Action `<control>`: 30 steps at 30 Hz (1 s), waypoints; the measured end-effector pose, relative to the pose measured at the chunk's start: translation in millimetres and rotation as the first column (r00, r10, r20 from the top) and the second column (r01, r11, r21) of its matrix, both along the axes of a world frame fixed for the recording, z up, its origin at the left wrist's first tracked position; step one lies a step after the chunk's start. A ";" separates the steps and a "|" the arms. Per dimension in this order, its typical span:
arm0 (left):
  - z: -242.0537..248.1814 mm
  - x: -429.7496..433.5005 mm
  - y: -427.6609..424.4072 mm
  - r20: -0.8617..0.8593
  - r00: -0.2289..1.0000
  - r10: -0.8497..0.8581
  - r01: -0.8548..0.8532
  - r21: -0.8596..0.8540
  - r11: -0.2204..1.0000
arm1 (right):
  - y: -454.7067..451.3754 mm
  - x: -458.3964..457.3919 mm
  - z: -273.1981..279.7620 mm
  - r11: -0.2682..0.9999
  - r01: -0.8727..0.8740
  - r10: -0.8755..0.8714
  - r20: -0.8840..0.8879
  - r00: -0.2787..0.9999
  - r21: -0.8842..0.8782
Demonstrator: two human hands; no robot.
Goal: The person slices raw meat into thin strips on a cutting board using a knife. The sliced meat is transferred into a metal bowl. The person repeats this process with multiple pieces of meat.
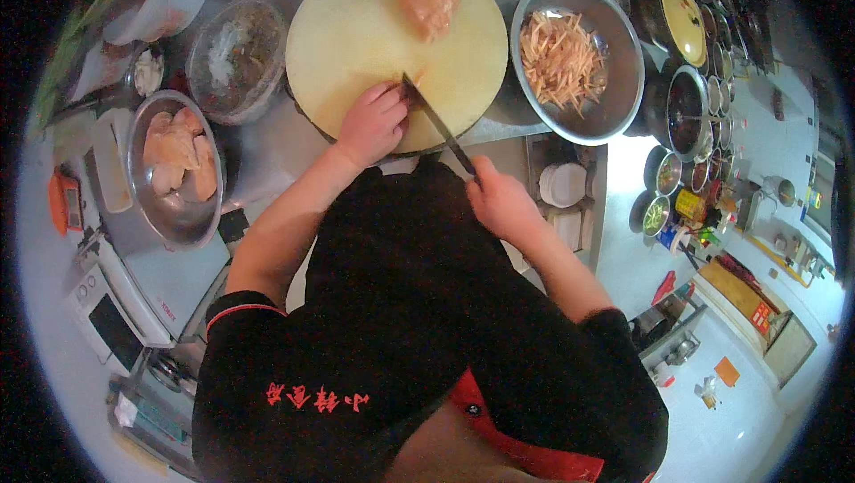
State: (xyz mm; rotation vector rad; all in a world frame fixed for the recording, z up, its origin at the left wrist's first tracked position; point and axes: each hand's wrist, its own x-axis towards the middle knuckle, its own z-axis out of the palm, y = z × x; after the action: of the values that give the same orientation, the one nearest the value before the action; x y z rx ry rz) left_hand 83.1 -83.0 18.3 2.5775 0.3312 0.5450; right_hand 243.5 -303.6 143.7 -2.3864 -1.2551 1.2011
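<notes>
A round, pale yellow chopping board [327,22] lies in front of me. My right hand [501,202] grips the handle of a kitchen knife [441,125], whose dark blade points up and left across the board's near part. Beside the blade, my left hand [374,122] rests on the board with its fingers curled; whatever is under them is hidden. A small shred of meat [419,79] lies by the knife tip. Farther back on the board sits a piece of raw meat [431,7], probably chicken breast. Right of the board, a steel bowl [621,82] contains a heap of thin meat strips [561,58].
At left, a steel bowl [177,219] of raw meat pieces [180,149] stands on a white appliance [167,276]. A plastic-looking tub [237,58] is beside the board. Several bowls stand at right, including a yellow-lined one [682,22]. Stacked white plates [563,184] sit below the counter.
</notes>
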 end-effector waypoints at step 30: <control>13.2 -3.7 8.0 0.062 0.998 -0.023 0.017 0.097 0.995 | 24.5 -30.7 6.8 0.995 0.099 -0.099 -0.021 0.995 0.016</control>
State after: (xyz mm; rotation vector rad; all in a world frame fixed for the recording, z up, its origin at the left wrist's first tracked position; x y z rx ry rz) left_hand 79.4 -75.0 31.5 2.6464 0.2628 0.6483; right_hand 212.8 -279.1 150.5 -2.3882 -1.1225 1.1780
